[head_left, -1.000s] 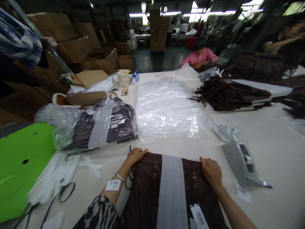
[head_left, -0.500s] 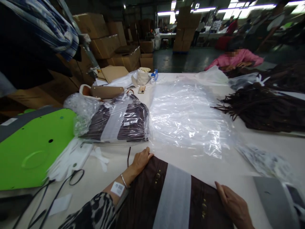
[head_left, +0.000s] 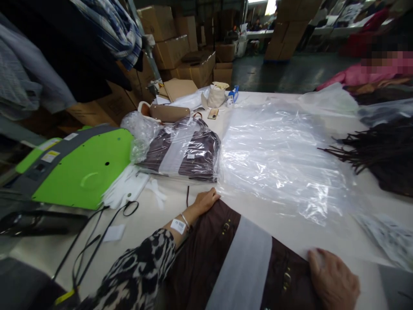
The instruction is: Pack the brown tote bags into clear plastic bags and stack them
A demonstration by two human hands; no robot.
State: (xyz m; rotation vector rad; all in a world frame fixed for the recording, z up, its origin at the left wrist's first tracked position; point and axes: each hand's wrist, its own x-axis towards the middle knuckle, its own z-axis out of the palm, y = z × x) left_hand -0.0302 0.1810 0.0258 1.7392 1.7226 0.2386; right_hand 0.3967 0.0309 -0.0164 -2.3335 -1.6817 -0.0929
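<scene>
A dark brown bag [head_left: 200,258] with small brass-coloured buckles and a pale band of wrapping [head_left: 243,262] across its middle lies in front of me. My left hand [head_left: 206,201] is closed on its upper left corner. At the upper right corner, my right hand [head_left: 337,277] is curled against the bag's edge, its fingers partly hidden and slightly blurred. A barcode label [head_left: 177,226] sticks to my left forearm. Beyond the left hand lies a similar brown bag [head_left: 203,148] inside clear plastic. A pile of clear plastic bags [head_left: 274,150] spreads to its right.
On the left stand a green and grey machine [head_left: 87,172], white gloves [head_left: 125,187] and black cords [head_left: 85,254]. A phone [head_left: 213,113] and a cloth pouch [head_left: 217,97] lie farther back. Dark fringed material [head_left: 387,150] is piled at right, near a person in a pink sleeve [head_left: 348,77].
The view has swung to the right and down, so the scene sits differently in it. My right hand has turned from straight fingers along the bag's edge to a curled shape; the left keeps its hold.
</scene>
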